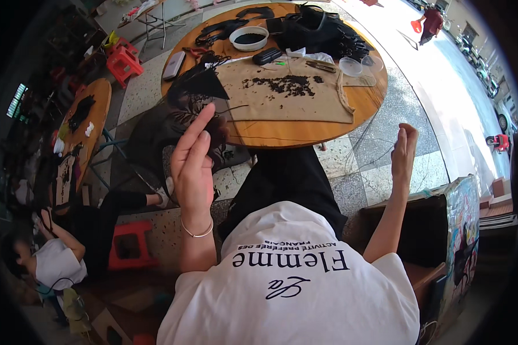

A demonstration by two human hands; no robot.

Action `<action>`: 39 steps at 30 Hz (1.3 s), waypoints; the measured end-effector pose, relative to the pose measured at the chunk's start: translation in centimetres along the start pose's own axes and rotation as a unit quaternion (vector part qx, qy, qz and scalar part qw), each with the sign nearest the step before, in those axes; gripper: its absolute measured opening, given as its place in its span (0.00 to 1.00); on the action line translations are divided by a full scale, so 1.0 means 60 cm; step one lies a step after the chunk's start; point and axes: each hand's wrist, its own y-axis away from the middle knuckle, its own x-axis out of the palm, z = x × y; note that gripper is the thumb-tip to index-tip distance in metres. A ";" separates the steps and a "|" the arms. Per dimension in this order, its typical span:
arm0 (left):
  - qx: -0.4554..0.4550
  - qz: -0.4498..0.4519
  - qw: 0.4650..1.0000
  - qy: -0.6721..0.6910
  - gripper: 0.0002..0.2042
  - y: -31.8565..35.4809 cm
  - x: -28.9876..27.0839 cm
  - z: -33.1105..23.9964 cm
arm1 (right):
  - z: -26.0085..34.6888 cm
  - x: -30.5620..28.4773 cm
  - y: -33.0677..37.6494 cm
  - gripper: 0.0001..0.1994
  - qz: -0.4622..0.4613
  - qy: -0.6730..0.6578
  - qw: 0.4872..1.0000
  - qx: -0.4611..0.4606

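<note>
My left hand (pixel 193 167), with a thin bangle on its wrist, is up just off the near left edge of the round table. Its fingers press together at the sheer black fabric (pixel 149 129), which has a dark leafy pattern and hangs from the table's left side. One finger points upward along the cloth. Out to the right, beyond the table edge, my right hand (pixel 406 144) is raised with fingers pinched. What it pinches is too small to make out. On the table, a tan cloth (pixel 259 109) carries a scatter of small black pieces (pixel 288 86).
The wooden table (pixel 270 135) also bears a white bowl (pixel 249 47) of black bits, a black case (pixel 267 56), a pale phone-like box (pixel 174 65), clear lids (pixel 351 67) and a black heap (pixel 322 31). Left are red stools (pixel 124 64) and another person (pixel 57 253). A carton (pixel 460 230) stands right.
</note>
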 end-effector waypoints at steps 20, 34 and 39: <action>-0.084 0.096 0.991 -0.046 0.22 0.020 0.012 0.031 | 0.191 0.197 0.203 0.07 0.511 -0.391 0.763 0.070; -0.093 0.135 0.983 -0.079 0.22 0.017 0.015 0.034 | 0.174 0.185 0.185 0.06 0.528 -0.380 0.758 0.043; -0.108 0.144 0.980 -0.085 0.22 0.017 0.017 0.036 | 0.169 0.182 0.183 0.06 0.531 -0.394 0.749 0.050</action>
